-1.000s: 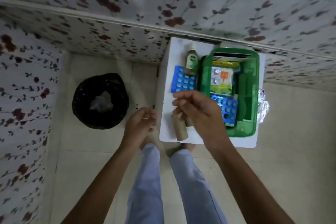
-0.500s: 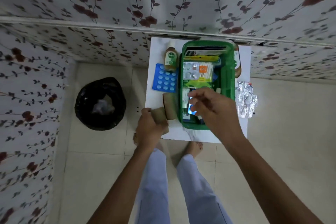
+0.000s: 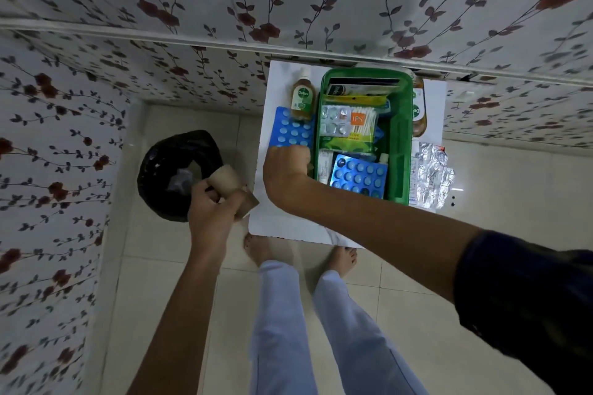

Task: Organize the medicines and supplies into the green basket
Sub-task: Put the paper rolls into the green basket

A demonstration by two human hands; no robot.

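Cardboard rolls [image 3: 231, 187] sit clenched in the left hand [image 3: 211, 212], which hangs off the left edge of the white table [image 3: 279, 224], between that edge and the black bin [image 3: 175, 170] on the floor. The fingers wrap tight around the rolls, and one brown end sticks up above the knuckles.

Right hand [image 3: 287, 167] reaches across to the near end of a blue blister sheet [image 3: 290, 128] lying flat on the table. The fingers curl down onto the sheet's near edge; whether they grip it or only press on it I cannot tell. Just beyond that sheet, farther from the hand, stands a brown Dettol bottle [image 3: 302, 98].

Immediately right of the right hand is the green basket [image 3: 404, 138], its near-left corner touching the knuckles. Inside, nearest the wrist, lies a second blue blister sheet [image 3: 359, 175] with a white tube [image 3: 324, 165] beside it. Farther in are a silver pill strip [image 3: 335, 120], a cotton-swab pack [image 3: 362, 123] and flat packets [image 3: 362, 88] stacked at the far end.

Past the basket's right wall, a second bottle [image 3: 418, 112] lies by the far end, and crumpled foil strips [image 3: 431, 170] lie nearer, all on the table and well apart from both hands.
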